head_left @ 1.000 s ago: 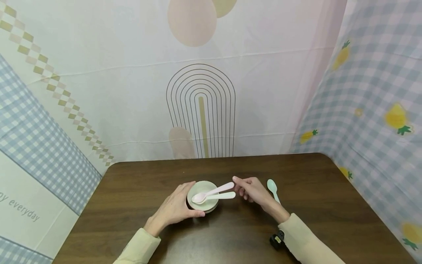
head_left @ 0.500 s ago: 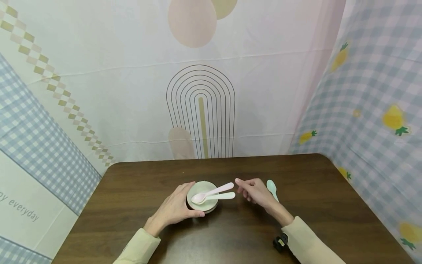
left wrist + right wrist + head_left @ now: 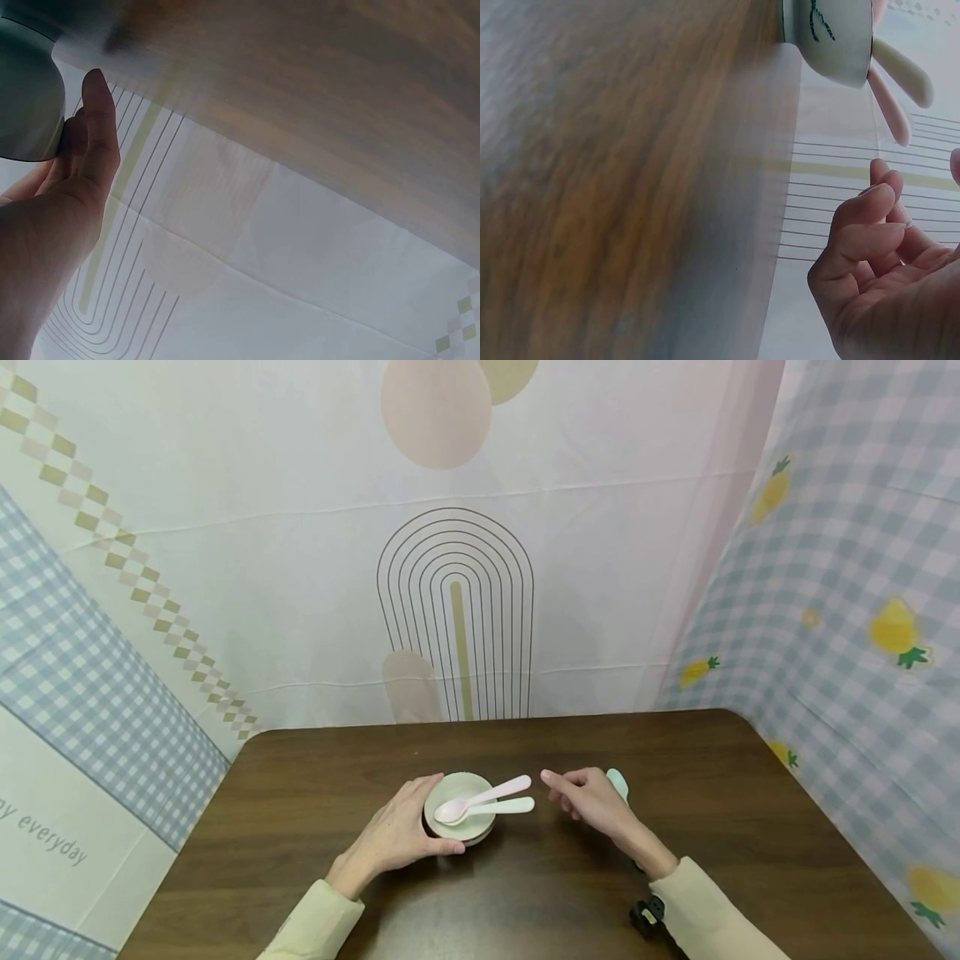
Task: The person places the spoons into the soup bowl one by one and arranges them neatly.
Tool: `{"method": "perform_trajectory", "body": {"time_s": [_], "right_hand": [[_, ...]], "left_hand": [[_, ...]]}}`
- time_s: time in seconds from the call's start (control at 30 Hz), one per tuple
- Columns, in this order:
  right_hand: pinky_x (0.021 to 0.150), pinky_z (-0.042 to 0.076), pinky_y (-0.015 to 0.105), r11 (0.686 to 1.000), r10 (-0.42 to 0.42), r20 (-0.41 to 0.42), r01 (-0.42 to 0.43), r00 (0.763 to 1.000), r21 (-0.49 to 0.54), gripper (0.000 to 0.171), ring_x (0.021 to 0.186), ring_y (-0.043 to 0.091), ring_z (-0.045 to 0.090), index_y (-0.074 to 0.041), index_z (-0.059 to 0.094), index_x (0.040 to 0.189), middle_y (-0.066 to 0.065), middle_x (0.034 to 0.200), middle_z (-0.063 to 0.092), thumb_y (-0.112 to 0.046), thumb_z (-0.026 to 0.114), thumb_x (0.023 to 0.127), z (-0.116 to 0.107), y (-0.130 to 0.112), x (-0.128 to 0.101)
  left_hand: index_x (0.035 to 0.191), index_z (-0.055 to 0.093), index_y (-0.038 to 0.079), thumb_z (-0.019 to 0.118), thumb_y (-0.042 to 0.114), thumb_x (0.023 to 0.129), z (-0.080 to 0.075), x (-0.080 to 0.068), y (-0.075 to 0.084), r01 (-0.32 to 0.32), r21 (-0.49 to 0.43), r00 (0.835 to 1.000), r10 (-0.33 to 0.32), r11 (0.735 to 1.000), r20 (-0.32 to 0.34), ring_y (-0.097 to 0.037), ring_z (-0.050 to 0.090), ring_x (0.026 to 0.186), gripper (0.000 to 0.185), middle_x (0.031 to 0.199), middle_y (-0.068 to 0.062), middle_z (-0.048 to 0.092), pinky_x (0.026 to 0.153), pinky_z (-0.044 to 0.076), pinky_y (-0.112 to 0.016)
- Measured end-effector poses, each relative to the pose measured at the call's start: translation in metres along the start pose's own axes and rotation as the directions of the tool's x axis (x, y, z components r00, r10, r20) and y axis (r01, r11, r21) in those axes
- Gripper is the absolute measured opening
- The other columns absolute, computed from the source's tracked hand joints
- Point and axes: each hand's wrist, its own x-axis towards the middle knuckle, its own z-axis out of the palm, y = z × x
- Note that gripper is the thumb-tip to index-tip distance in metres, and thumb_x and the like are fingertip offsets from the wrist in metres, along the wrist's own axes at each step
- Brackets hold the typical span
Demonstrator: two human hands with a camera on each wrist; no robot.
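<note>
A small pale bowl [image 3: 455, 788] stands on the table, with a green plant drawing on its side [image 3: 819, 30] in the right wrist view. My left hand [image 3: 397, 829] holds it from the left, thumb at the near side and fingers round the far side. A pink spoon [image 3: 501, 789] and a pale green spoon [image 3: 504, 806] lie in the bowl, handles jutting out to the right over its rim. My right hand [image 3: 595, 800] hovers right of the handles, fingers loosely bent and holding nothing. Behind it, a mint spoon [image 3: 617, 783] is partly hidden.
The dark wooden table [image 3: 315, 777] ends at a pale patterned cloth [image 3: 330, 610] behind it. Blue checked cloth [image 3: 825, 635] hangs along the right side. A small black device [image 3: 647, 914] sits by the right sleeve [image 3: 708, 910].
My right hand has drawn back slightly to the right and nearer, away from the spoon handles, and now covers more of the mint spoon. The left hand and bowl have stayed in place.
</note>
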Motion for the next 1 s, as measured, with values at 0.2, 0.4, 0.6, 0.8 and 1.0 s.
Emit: {"method": "perform_trajectory", "body": {"time_s": [0.2,0.4,0.6,0.8,1.0], "right_hand": [[0.062,0.048,0.027,1.000,0.008,-0.014,-0.008,1.000,-0.025,0.054,0.065,0.014,0.057,0.000,0.080,0.093,0.000,0.073,0.063,-0.052,0.068,0.105,-0.005,0.003,-0.004],[0.060,0.044,0.027,0.999,0.005,-0.009,-0.005,1.000,-0.038,0.054,0.063,0.013,0.055,-0.001,0.079,0.092,-0.001,0.070,0.060,-0.052,0.067,0.105,-0.011,0.006,-0.008],[0.064,0.046,0.028,0.999,0.009,-0.007,-0.009,1.000,-0.038,0.053,0.064,0.014,0.055,-0.001,0.078,0.091,0.001,0.070,0.060,-0.052,0.069,0.105,-0.014,0.008,-0.011],[0.064,0.046,0.028,0.997,0.024,-0.016,-0.025,1.000,-0.067,0.051,0.064,0.015,0.055,-0.003,0.077,0.090,0.000,0.070,0.060,-0.052,0.068,0.105,-0.018,0.014,-0.014],[0.064,0.049,0.030,0.998,0.032,-0.026,-0.034,0.999,-0.056,0.050,0.065,0.015,0.056,-0.003,0.078,0.093,-0.001,0.072,0.060,-0.050,0.069,0.105,-0.023,0.016,-0.016]], "left_hand": [[0.160,0.051,0.006,0.097,0.059,0.072,-0.001,0.000,0.000,0.001,0.003,1.000,-0.001,1.000,0.003,-0.031,0.057,0.147,0.113,0.158,-0.012,0.061,0.115,0.053,-0.058],[0.160,0.051,0.006,0.097,0.059,0.072,-0.001,0.000,0.000,-0.001,0.006,1.000,0.001,1.000,0.003,-0.030,0.057,0.147,0.113,0.158,-0.011,0.060,0.115,0.053,-0.058],[0.161,0.051,0.006,0.097,0.059,0.072,0.000,0.000,0.000,0.003,-0.001,1.000,-0.003,1.000,0.002,-0.031,0.057,0.147,0.113,0.158,-0.012,0.061,0.114,0.053,-0.059],[0.161,0.050,0.006,0.097,0.058,0.072,0.000,0.000,0.000,-0.001,-0.005,1.000,0.001,1.000,0.002,-0.032,0.057,0.147,0.114,0.158,-0.013,0.060,0.114,0.053,-0.060],[0.161,0.050,0.006,0.097,0.058,0.071,0.000,0.000,-0.001,-0.007,0.001,1.000,0.007,1.000,-0.009,-0.031,0.059,0.145,0.114,0.158,-0.012,0.061,0.114,0.053,-0.059]]}}
